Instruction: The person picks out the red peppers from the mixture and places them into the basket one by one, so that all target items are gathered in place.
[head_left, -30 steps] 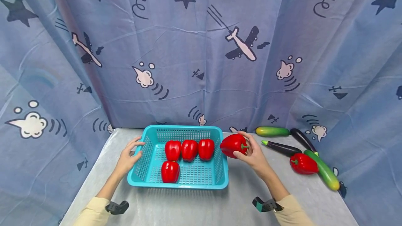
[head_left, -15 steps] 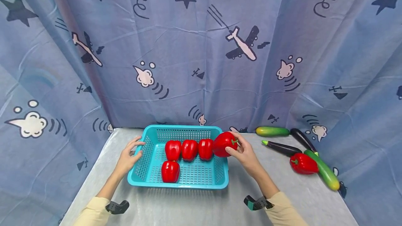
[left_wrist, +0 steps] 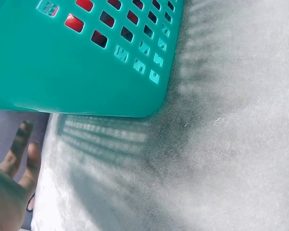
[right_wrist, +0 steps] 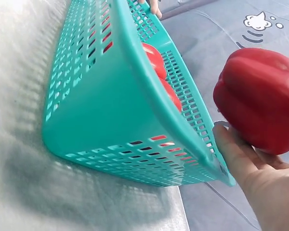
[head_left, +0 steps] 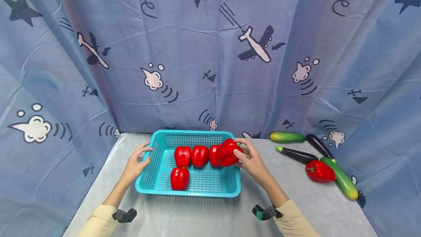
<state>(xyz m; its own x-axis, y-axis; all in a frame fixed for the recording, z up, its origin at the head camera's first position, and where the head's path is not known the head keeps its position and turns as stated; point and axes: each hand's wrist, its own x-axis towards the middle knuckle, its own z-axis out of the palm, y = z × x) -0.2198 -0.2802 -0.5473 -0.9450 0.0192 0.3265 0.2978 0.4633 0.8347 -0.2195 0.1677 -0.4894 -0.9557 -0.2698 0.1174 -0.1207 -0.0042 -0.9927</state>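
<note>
A red bell pepper [head_left: 227,153] with a green stem is in the grip of my right hand [head_left: 252,161], raised over the right end of a turquoise plastic basket [head_left: 210,194]. In the right wrist view, the held pepper [right_wrist: 260,98] appears above the basket's rim, thumb and fingers against its underside. Inside the basket lie several more red bell peppers [head_left: 179,179], most in a row toward the back; the held one partly covers the rightmost. My left hand [head_left: 134,164] is at the basket's left rim, fingers spread and loosely bent, fingertips overlapping the edge.
On the right of the light grey table [head_left: 184,217] lie another red bell pepper [head_left: 319,171], a long green cucumber [head_left: 342,180], a shorter green-yellow cucumber [head_left: 287,137] and two dark eggplants [head_left: 297,155]. A blue patterned curtain [head_left: 184,46] hangs behind the table.
My right hand has carried the bell pepper leftward, from beside the basket's right rim to over its inside. My left hand has stayed at the left rim.
</note>
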